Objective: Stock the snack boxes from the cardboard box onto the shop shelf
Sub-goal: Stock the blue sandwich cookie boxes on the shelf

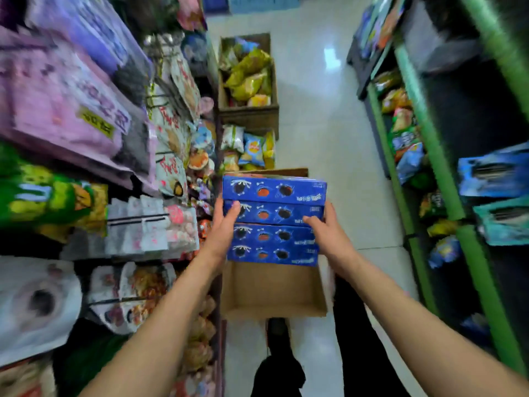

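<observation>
Two bare forearms reach up from the bottom of the frame. At centre, the left hand (pixel 223 227) and the right hand (pixel 329 230) clasp a stack of four blue snack boxes (pixel 274 222) between them. The left fingers curl over the stack's left end; the right fingers wrap its right end.

Just below the stack, an open cardboard box (pixel 272 290) sits on the pale tiled floor (pixel 323 124), and the part of its inside that shows is bare. The stack is lifted above this box, so the step in hand looks like carrying the boxes to a shelf.

Along the left side runs a crowded shop shelf (pixel 137 222) of bagged snacks. Further up the centre stand two more cartons of crisp bags (pixel 247 78). A green-edged shelf (pixel 429 156) lines the right.

The next move likely calls for turning toward a free gap and keeping the stack squeezed level.
</observation>
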Demonstrator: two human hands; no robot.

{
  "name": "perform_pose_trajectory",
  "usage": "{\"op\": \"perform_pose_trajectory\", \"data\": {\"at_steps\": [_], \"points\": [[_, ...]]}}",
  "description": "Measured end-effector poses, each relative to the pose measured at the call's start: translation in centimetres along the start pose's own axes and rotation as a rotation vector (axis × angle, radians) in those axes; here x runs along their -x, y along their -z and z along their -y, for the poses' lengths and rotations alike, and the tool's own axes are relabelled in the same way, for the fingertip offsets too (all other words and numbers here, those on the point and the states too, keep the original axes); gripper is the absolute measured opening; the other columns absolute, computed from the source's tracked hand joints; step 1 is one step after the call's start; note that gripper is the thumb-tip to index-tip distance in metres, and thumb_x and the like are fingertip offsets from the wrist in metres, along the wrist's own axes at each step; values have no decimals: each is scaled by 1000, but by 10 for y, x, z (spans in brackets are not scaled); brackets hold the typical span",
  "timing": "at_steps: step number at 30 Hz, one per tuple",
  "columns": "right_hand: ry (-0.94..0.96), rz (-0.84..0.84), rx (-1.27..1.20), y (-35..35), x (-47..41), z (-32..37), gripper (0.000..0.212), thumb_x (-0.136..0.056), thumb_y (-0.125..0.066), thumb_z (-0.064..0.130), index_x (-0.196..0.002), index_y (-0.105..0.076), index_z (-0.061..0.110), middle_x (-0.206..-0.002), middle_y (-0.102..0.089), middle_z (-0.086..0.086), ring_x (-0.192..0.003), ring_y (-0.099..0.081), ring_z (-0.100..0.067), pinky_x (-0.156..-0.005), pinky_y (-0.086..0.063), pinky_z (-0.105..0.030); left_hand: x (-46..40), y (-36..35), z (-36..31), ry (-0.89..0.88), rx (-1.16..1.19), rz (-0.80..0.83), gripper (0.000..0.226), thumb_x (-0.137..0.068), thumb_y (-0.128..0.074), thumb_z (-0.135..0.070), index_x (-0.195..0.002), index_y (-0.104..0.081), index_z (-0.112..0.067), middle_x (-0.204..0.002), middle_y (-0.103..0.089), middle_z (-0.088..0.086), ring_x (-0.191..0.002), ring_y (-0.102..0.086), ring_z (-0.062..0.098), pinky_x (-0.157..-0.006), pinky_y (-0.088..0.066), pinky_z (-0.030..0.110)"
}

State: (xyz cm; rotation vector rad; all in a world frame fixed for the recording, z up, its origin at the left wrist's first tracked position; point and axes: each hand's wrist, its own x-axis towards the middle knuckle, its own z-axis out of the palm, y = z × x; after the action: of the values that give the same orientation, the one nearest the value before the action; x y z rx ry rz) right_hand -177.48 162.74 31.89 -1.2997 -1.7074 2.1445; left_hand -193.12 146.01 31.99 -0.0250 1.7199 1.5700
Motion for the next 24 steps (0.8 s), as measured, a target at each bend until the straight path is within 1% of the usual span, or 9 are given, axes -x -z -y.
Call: {"op": "perform_pose_trajectory", "data": {"at_steps": [3, 8, 11, 12, 14, 16, 20, 22, 24], "points": [[101, -36, -68, 28, 66, 66, 49, -84, -55, 26, -125, -44, 51, -110, -69, 20, -97, -70, -10, -71, -59, -37, 51, -37, -72, -68, -3, 132, 54, -97, -57, -34, -144, -32, -42, -135, -59, 1, -110, -66, 28, -86, -55, 56], [228, -208, -102, 94, 165, 158, 55, -83, -55, 24, -124, -42, 59, -105, -71, 19, -88, -72, -9, -68, -60, -33, 119, -119, -166, -192, -32, 354, 51, -94, -62, -21, -135, -45, -47, -119, -69, -5, -97, -72, 27, -65, -59, 42], [218, -322, -109, 150, 216, 203, 61, -82, -57, 28, -128, -36, 61, -107, -71, 11, -86, -74, -18, -72, -61, -46, 158, -187, -207, -241, -86, 459, 40, -92, -62, -16, -104, -62, -54, -106, -74, -7, -87, -74, 24, -59, -58, 39], [228, -355, -115, 167, 230, 213, 62, -81, -58, 30, -130, -34, 60, -109, -71, 8, -87, -73, -20, -72, -61, -47, 174, -206, -218, -245, -85, 510, 37, -91, -62, -15, -103, -63, -50, -104, -74, -6, -86, -74, 24, -58, -58, 39], [251, -418, -182, 222, 276, 229, 62, -83, -59, 30, -132, -34, 58, -106, -72, 7, -86, -74, -22, -64, -61, -43, 220, -264, -237, -248, -83, 627, 34, -92, -61, -13, -116, -59, -37, -107, -74, 0, -87, -73, 27, -60, -59, 44], [248, -434, -194, 237, 284, 246, 56, -84, -59, 26, -129, -39, 53, -99, -73, 7, -80, -74, -18, -52, -57, -36, 227, -281, -247, -268, -103, 621, 37, -92, -59, -11, -124, -54, -29, -111, -73, 5, -88, -73, 31, -65, -60, 49], [272, -515, -230, 296, 329, 263, 58, -85, -60, 22, -128, -38, 54, -100, -72, 4, -74, -74, -19, -48, -56, -36, 266, -344, -262, -266, -173, 728, 34, -92, -59, -16, -119, -57, -37, -109, -74, -1, -85, -74, 23, -57, -58, 39], [289, -553, -229, 327, 351, 269, 56, -89, -59, 14, -133, -37, 42, -96, -70, 2, -64, -73, -15, -43, -52, -28, 281, -378, -268, -272, -207, 789, 34, -91, -61, -18, -120, -57, -36, -111, -73, 1, -85, -74, 23, -57, -57, 38], [298, -577, -213, 350, 366, 271, 54, -90, -58, 8, -135, -39, 32, -102, -68, -2, -70, -73, -18, -44, -50, -26, 289, -407, -274, -259, -220, 827, 35, -91, -62, -18, -122, -56, -34, -109, -73, 3, -85, -74, 27, -57, -57, 39]]}}
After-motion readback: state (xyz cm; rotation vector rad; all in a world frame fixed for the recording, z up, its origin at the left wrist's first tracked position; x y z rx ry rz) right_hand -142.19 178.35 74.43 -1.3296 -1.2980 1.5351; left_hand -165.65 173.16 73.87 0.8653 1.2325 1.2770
